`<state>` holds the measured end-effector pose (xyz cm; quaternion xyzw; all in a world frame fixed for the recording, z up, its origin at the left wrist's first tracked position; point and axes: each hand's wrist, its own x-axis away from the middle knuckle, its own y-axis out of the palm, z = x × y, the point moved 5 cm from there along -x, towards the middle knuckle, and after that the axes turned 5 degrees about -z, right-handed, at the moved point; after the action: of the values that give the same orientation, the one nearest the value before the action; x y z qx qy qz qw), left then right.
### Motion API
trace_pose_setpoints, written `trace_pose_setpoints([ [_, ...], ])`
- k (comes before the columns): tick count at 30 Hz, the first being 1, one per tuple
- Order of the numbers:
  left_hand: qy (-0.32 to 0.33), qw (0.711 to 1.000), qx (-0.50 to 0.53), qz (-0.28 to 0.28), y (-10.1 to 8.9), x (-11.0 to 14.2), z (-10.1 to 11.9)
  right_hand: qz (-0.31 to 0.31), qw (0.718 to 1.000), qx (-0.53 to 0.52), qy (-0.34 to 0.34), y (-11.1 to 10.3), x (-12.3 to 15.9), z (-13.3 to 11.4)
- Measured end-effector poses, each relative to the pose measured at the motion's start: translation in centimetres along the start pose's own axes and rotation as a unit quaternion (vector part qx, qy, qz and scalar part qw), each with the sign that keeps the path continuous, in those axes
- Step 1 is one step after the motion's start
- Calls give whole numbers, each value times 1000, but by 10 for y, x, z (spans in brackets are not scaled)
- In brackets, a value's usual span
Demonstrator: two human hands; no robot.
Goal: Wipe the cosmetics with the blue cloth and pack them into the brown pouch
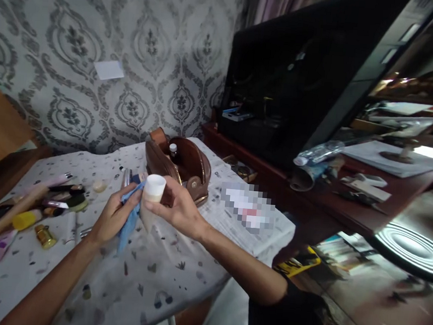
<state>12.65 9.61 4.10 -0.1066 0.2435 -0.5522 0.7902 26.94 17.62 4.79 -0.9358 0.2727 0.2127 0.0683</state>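
Observation:
My right hand (180, 210) grips a cosmetic tube (154, 190) with a white cap end facing up and a beige, tapering lower part. My left hand (115, 214) is closed on a blue cloth (131, 221), which hangs down and lies against the tube's left side. Just behind the hands a brown leather bag (160, 155) stands unzipped, with a small white-capped bottle (172, 149) inside. Part of the tube is covered by my fingers.
Makeup items, brushes and a yellow-capped container (25, 220) lie at the left of the patterned tablecloth (133, 287), near a small gold bottle (45, 237). A dark wooden stand (352, 210) with a large television (283, 87) is at the right.

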Motion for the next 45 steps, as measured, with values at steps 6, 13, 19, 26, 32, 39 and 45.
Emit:
trace_pose_setpoints([
  [6,-64,991,106,-43,23,-8,-10,16,998,-53,-28,-30,1,-25],
  [13,-38,992,102,-56,30,-34,11,32,993,101,-57,-71,-13,-60],
  [19,63,997,-6,-41,27,-59,38,41,975,202,-83,-103,-26,-93],
  [26,257,928,-265,-51,30,-76,47,63,925,352,-129,-129,-41,-103],
  [32,309,899,-302,-72,34,-64,22,-19,857,505,-101,-131,-77,-70],
  [39,299,912,-276,-52,33,-57,9,-141,770,622,-32,-124,-116,-27],
  [45,307,915,-258,-50,34,-57,10,-190,748,635,-26,-124,-128,-11],
])
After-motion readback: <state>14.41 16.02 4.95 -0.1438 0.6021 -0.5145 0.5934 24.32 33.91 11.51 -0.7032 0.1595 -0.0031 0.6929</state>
